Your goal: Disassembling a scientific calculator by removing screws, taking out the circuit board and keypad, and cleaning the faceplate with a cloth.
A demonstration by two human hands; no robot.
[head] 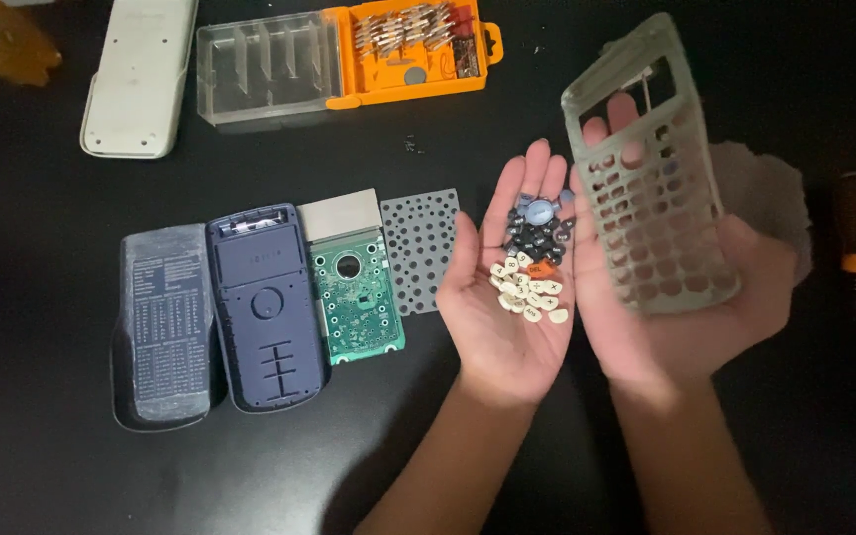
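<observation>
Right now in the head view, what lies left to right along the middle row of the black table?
Grey slide cover → dark blue back shell → green circuit board → grey dotted sheet → left hand cupping loose keys → right hand holding clear grid front shell.

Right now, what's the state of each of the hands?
Left hand: open, palm up, cupping loose buttons.
Right hand: holding the grey front cover.
</observation>
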